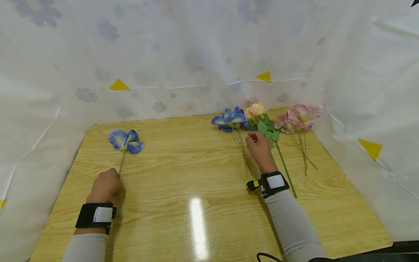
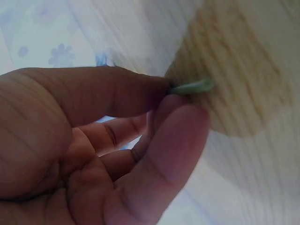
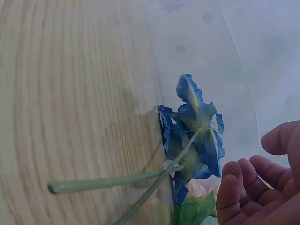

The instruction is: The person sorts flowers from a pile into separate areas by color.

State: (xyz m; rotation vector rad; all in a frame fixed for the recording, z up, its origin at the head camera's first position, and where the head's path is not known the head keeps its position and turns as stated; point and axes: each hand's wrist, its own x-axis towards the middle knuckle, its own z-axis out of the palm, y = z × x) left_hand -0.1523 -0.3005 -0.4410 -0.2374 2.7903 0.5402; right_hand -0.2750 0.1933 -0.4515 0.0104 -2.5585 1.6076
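At the table's left side my left hand (image 1: 105, 185) pinches the thin green stem (image 2: 194, 87) of a single blue artificial flower (image 1: 126, 141) between thumb and forefinger. The stem's cut end pokes out past the fingertips in the left wrist view. My right hand (image 1: 260, 150) hovers beside a cluster of blue flowers (image 1: 230, 118), its fingers loosely bent with nothing between them. In the right wrist view the blue flowers (image 3: 199, 136) and their crossing stems (image 3: 105, 183) lie apart from the fingertips.
Behind my right hand lies a peach rose (image 1: 255, 110) with green leaves (image 1: 263, 126) and a thick stem. Pink flowers (image 1: 302, 117) rest farther right, their stems pointing toward me. White sheeting (image 1: 183, 54) hangs around the wooden table (image 1: 183, 163). A black cable (image 1: 268, 257) curves at the front edge.
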